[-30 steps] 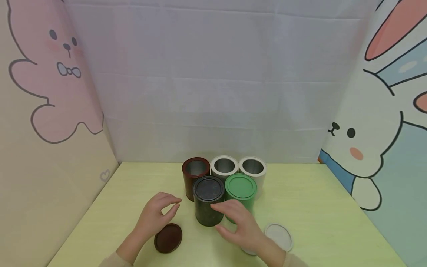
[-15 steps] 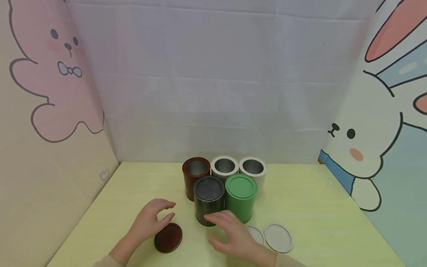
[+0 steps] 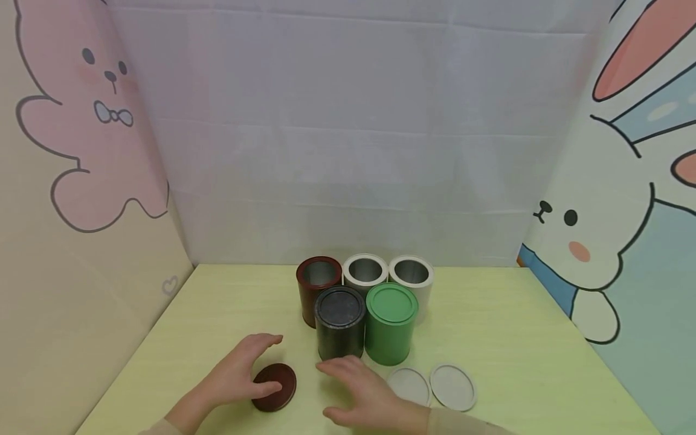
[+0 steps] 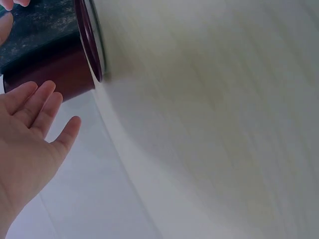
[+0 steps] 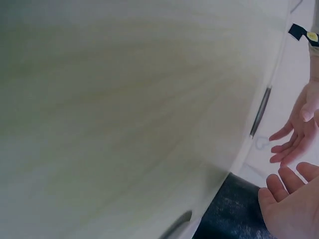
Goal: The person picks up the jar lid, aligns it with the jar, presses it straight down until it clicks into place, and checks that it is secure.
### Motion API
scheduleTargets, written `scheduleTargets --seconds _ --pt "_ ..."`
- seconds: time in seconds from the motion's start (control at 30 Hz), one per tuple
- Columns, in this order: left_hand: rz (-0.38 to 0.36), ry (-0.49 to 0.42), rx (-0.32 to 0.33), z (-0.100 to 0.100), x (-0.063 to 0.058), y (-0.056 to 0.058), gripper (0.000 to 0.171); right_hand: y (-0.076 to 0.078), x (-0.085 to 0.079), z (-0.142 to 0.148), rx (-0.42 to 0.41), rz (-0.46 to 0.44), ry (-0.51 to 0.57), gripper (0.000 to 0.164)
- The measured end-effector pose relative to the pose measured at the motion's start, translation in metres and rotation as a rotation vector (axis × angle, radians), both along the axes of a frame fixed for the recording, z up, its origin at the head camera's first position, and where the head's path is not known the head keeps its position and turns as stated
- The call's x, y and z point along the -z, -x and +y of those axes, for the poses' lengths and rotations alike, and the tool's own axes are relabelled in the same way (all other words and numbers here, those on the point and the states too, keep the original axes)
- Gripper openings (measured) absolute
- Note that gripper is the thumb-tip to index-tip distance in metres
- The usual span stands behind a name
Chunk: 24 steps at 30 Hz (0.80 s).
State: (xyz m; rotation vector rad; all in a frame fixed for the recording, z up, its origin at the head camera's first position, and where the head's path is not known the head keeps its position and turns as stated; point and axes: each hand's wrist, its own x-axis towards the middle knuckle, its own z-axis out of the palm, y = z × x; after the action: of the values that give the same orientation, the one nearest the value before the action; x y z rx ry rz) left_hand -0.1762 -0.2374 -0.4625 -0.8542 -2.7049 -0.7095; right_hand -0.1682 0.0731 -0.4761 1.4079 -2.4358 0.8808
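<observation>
My left hand (image 3: 234, 374) hovers beside and partly over a dark red lid (image 3: 285, 386) that lies on the table. Its fingers and thumb are spread, holding nothing; in the left wrist view a gap shows between the hand (image 4: 32, 134) and the lid (image 4: 88, 42). My right hand (image 3: 367, 396) is in front of a lidded black can (image 3: 340, 338), fingers apart and nothing between them. A lidded green can (image 3: 388, 338) touches or nearly touches the black one. Behind stand an uncovered dark red can (image 3: 308, 302) and two uncovered white cans, left (image 3: 350, 284) and right (image 3: 424, 296).
To the right of my right hand, two white lids, one (image 3: 409, 385) partly behind the wrist and one (image 3: 453, 388) farther right, lie flat on the pale yellow table (image 3: 516, 338). A white cloth wall (image 3: 348, 151) closes the back, with printed panels at both sides.
Both hands have come down and toward me. The left has moved left, its thumb now over the dark red lid; the right has drawn left, uncovering the green can and a white lid.
</observation>
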Motion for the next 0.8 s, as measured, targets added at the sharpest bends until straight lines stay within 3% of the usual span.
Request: scheduleTargets --seconds 0.17,0.33,0.63,0.8 --pt "-0.099 0.047 0.033 -0.005 0.003 -0.002 0.09 -0.002 0.004 -0.009 -0.021 -0.044 -0.093 0.068" --pt "-0.135 0.108 0.043 -0.009 0.005 -0.005 0.101 -0.002 0.012 -0.019 -0.024 -0.088 -0.147 0.075" --pt "-0.004 0.181 0.1 -0.02 0.016 -0.005 0.12 0.0 0.021 -0.036 0.012 -0.021 -0.265 0.09" --pt "-0.013 0.195 0.097 -0.025 0.019 -0.004 0.12 0.0 0.018 -0.044 0.052 -0.016 -0.324 0.093"
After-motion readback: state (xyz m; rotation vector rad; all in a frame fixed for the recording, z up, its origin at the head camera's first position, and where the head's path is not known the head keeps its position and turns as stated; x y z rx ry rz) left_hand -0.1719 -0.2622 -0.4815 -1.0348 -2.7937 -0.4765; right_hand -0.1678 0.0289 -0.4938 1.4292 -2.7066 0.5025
